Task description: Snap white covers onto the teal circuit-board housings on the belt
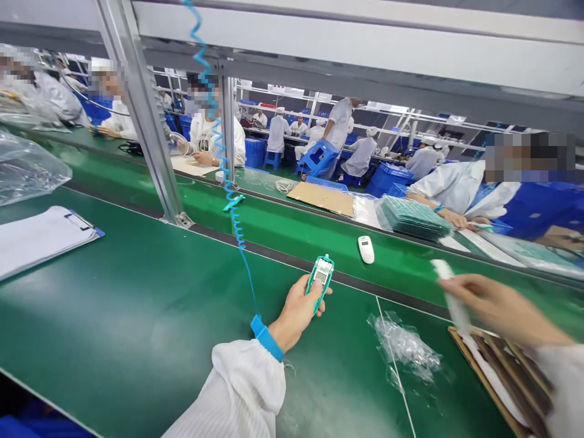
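My left hand (298,310), with a blue wrist strap (267,338) at the cuff, is closed around an open teal device housing (323,271). Its thumb lies over the front, just below a small grey display set in a white inner part. To the right, my right hand (495,304) is smeared by motion. Between its fingers is a long white piece (441,267), also blurred, whose exact kind I cannot make out. Below that hand lies a cardboard box (479,371) with brown dividers and white pieces, partly hidden by the forearm.
Crumpled clear plastic bags (404,347) lie between my hands. A white handheld device (365,249) and a teal piece (234,203) sit on the green conveyor belt (283,228). A blue coiled cord (221,146) hangs at a metal post (141,109). Co-workers sit across the belt.
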The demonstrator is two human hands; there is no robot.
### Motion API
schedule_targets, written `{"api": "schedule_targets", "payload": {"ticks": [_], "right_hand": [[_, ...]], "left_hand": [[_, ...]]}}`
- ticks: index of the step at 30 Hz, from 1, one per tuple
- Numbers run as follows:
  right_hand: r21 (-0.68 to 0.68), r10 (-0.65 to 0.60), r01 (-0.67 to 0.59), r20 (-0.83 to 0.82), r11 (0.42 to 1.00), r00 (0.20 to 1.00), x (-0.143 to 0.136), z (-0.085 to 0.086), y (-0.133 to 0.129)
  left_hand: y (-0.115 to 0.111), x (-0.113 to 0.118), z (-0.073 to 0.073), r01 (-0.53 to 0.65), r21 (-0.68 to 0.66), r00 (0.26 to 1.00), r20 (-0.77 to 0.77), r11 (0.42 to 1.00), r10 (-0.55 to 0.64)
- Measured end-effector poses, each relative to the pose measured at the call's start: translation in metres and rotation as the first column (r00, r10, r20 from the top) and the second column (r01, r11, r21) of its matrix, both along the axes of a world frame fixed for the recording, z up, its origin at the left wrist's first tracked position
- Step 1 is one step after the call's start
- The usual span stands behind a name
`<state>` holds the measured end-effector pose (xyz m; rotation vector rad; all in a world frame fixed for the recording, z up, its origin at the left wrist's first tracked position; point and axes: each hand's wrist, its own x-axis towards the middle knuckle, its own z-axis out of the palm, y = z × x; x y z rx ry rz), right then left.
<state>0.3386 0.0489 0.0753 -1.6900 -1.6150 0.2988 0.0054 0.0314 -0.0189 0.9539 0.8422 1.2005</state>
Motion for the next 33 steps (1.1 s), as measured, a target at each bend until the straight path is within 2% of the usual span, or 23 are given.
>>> {"api": "schedule_targets", "payload": {"ticks": [1, 3, 5, 6, 8, 10, 12, 15, 19, 24, 29, 33], "right_hand": [[-0.129, 0.073, -0.085, -0.095, 0.988, 0.993, -0.025, -0.01, -0.002], [-0.168, 0.172, -0.262, -0.418, 0.95, 0.892, -0.085, -0.037, -0.009], [-0.114, 0.154, -0.338, -0.727, 0.934, 0.67, -0.143, -0.068, -0.02], [-0.094, 0.139, -0.365, -0.816, 0.926, 0.562, -0.166, -0.082, -0.026], [-0.018, 0.14, -0.37, -0.908, 0.929, 0.395, -0.195, -0.102, -0.035], [0.04, 0.152, -0.331, -0.935, 0.943, 0.32, -0.203, -0.111, -0.04], [0.059, 0.156, -0.3, -0.938, 0.952, 0.311, -0.198, -0.112, -0.041], [0.057, 0.165, -0.328, -0.935, 0.943, 0.313, -0.188, -0.107, -0.043], [0.072, 0.199, -0.381, -0.931, 0.922, 0.305, -0.183, -0.103, -0.044], [0.072, 0.188, -0.318, -0.917, 0.945, 0.351, -0.178, -0.106, -0.04], [0.066, 0.175, -0.342, -0.939, 0.937, 0.297, -0.171, -0.114, -0.036], [0.088, 0.202, -0.369, -0.937, 0.925, 0.284, -0.17, -0.114, -0.035]], "left_hand": [[0.001, 0.0, -0.001, -0.012, 0.005, 0.998, -0.054, 1.0, 0.012], [0.003, -0.002, -0.004, -0.046, 0.04, 0.982, -0.184, 0.998, 0.053], [0.003, -0.003, -0.007, -0.067, 0.104, 0.945, -0.311, 0.992, 0.097], [0.002, -0.004, -0.007, -0.061, 0.148, 0.925, -0.363, 0.987, 0.111], [-0.001, -0.005, -0.005, -0.026, 0.236, 0.891, -0.435, 0.971, 0.129], [-0.004, -0.005, -0.002, 0.008, 0.3, 0.874, -0.466, 0.954, 0.14], [-0.006, -0.005, 0.0, 0.022, 0.308, 0.856, -0.497, 0.951, 0.141], [-0.007, -0.002, 0.002, 0.048, 0.274, 0.839, -0.534, 0.961, 0.11], [-0.006, 0.0, 0.002, 0.078, 0.254, 0.876, -0.479, 0.964, 0.055], [-0.007, -0.001, 0.004, 0.115, 0.282, 0.886, -0.463, 0.953, 0.03], [-0.007, -0.001, 0.005, 0.124, 0.296, 0.899, -0.437, 0.947, 0.019], [-0.005, -0.003, 0.005, 0.135, 0.276, 0.909, -0.416, 0.952, -0.009]]}}
